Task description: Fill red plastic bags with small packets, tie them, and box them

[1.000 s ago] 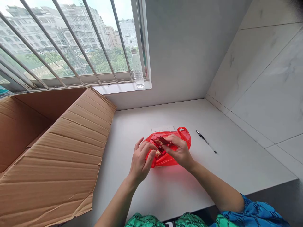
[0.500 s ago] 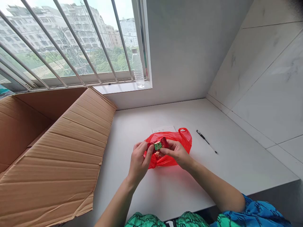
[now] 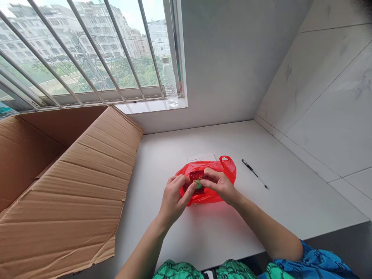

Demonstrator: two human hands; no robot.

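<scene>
Both my hands hold a small red packet with a green mark [image 3: 197, 179] just above a red plastic bag [image 3: 215, 170] lying on the white counter [image 3: 226, 224]. My left hand [image 3: 173, 199] pinches the packet's left edge with thumb and fingers. My right hand [image 3: 219, 185] pinches its right edge. The packet stands upright, facing me. The bag's handle loop sticks up at its right end.
A large open cardboard box [image 3: 64, 182] fills the left side, one flap slanting onto the counter. A black pen [image 3: 254, 173] lies right of the bag and a white paper slip [image 3: 201, 158] behind it. A clear water bottle [image 3: 170, 83] stands on the window sill.
The packet came out of the bag in my right hand, my left hand joined it, and both turned it upright so its red face with the green mark shows.
</scene>
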